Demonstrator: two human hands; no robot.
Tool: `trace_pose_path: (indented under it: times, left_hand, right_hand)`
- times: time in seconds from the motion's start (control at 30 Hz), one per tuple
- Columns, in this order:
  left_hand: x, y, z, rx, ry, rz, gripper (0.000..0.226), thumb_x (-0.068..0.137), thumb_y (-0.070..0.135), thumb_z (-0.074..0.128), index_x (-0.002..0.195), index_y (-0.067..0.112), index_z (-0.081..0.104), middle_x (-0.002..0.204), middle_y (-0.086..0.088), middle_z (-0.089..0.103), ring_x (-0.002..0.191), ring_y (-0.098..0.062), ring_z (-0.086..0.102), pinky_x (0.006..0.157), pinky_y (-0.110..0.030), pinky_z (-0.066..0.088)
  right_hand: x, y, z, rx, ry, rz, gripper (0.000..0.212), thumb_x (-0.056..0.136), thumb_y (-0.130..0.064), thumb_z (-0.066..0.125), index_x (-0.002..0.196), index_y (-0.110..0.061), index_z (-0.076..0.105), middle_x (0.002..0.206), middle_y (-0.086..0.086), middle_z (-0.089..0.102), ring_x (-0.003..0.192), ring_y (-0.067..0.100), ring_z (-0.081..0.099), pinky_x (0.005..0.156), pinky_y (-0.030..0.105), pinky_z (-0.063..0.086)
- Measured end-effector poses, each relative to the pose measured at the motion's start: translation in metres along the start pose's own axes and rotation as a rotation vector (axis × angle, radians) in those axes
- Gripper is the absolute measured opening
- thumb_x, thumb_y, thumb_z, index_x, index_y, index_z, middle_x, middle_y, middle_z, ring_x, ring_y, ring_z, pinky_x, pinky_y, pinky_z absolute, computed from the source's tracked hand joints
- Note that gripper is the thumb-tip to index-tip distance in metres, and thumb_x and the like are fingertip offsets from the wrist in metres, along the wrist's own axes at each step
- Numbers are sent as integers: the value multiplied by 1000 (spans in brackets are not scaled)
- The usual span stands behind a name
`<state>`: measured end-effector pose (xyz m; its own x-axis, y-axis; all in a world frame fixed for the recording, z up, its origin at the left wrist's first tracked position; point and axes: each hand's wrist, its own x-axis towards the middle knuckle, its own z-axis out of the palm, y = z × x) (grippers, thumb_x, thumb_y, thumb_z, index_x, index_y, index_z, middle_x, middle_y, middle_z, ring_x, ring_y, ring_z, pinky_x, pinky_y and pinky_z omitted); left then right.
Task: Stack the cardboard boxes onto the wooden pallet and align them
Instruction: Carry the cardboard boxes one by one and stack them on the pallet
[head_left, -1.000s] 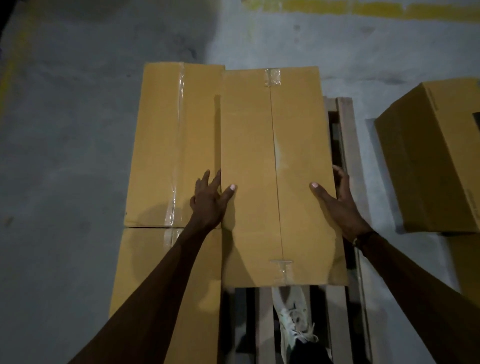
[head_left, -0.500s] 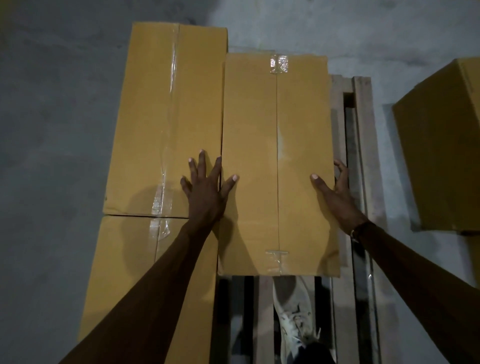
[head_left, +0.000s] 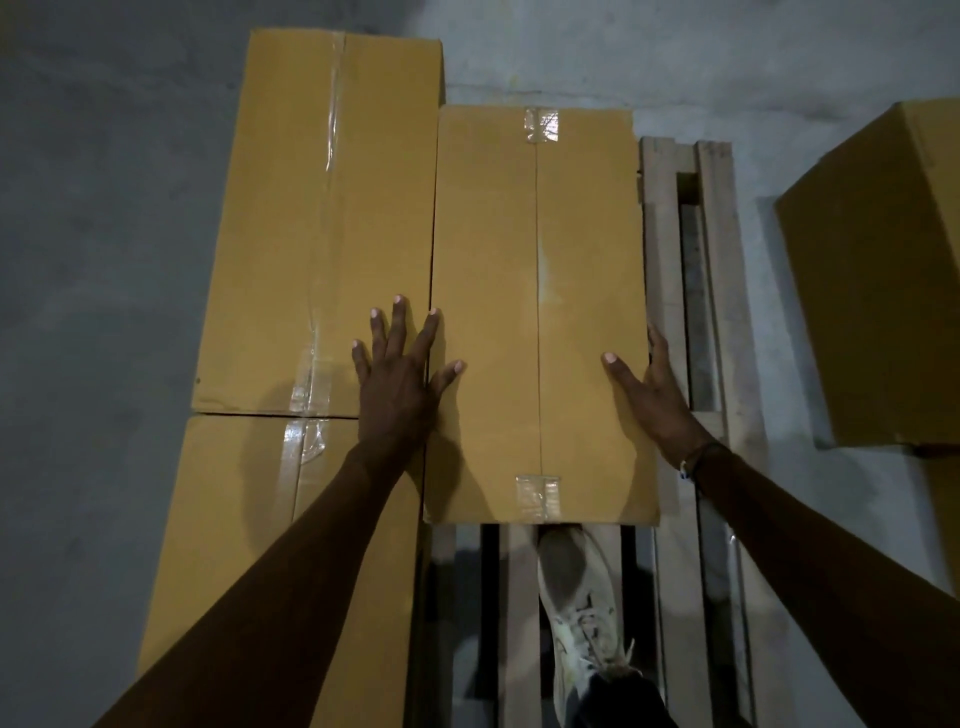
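Observation:
A long taped cardboard box (head_left: 537, 312) lies flat on the wooden pallet (head_left: 675, 322). My left hand (head_left: 397, 374) rests flat with spread fingers across the seam between this box and the far-left box (head_left: 322, 223). My right hand (head_left: 652, 395) holds the middle box's right edge, thumb on top, fingers down its side. Another box (head_left: 249, 545) lies at the near left, end to end with the far-left one.
A larger cardboard box (head_left: 883, 280) stands on the concrete floor to the right of the pallet. My white shoe (head_left: 582, 608) stands on the pallet slats just in front of the middle box. Bare slats show at the right and near side.
The view has tilted down and moved closer. My left hand slid forward and flattened over the seam between the boxes. My right hand stayed on the middle box's right edge.

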<state>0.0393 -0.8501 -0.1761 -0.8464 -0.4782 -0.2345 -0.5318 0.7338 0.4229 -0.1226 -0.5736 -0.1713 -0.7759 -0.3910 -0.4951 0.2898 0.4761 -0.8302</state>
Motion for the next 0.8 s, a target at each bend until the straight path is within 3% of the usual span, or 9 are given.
trace_pose_path:
  times: [0.17, 0.3, 0.5, 0.57, 0.67, 0.8]
  left_hand:
    - [-47, -21, -1, 64, -134, 117, 106, 85, 88, 44, 168, 34, 5, 174, -4, -20, 160, -30, -19, 126, -55, -4]
    - [-69, -37, -2, 97, -201, 204, 130, 66, 103, 38, 169, 32, 1, 173, -6, -23, 159, -30, -20, 125, -54, -4]
    - [-71, -41, -7, 69, -269, 285, 158, 45, 112, 43, 168, 28, -6, 171, -7, -31, 158, -34, -26, 126, -59, -6]
    - [-72, -43, -7, 45, -262, 288, 162, 43, 109, 52, 168, 26, -6, 171, -5, -30, 158, -31, -27, 126, -56, -8]
    - [-73, -43, -8, 11, -234, 277, 166, 43, 102, 62, 168, 17, -6, 172, -3, -26, 159, -27, -25, 126, -53, -8]
    - [-74, -44, -8, 20, -235, 297, 176, 36, 105, 60, 167, 12, -10, 172, -5, -27, 159, -29, -26, 125, -52, -10]
  right_hand:
    - [-59, 27, 8, 18, 11, 25, 80, 102, -49, 63, 166, -41, 17, 159, -11, 46, 142, 13, 47, 122, 50, 39]
    - [-99, 55, 17, 72, 33, 12, 73, 104, -43, 61, 165, -41, 20, 158, -13, 47, 141, 5, 49, 122, 46, 41]
    - [-109, 66, 21, 116, 63, -13, 70, 105, -48, 60, 163, -50, 20, 157, -10, 48, 140, 14, 53, 113, 50, 51]
    - [-109, 65, 22, 124, 67, -28, 70, 106, -45, 59, 164, -47, 19, 155, -10, 48, 137, 14, 54, 103, 38, 58]
    - [-108, 66, 22, 109, 71, -63, 69, 107, -42, 57, 165, -42, 20, 155, -9, 48, 137, 11, 53, 90, 16, 57]
    - [-104, 70, 21, 87, 71, -47, 69, 106, -46, 57, 164, -47, 19, 157, -8, 47, 135, 14, 55, 80, 20, 60]
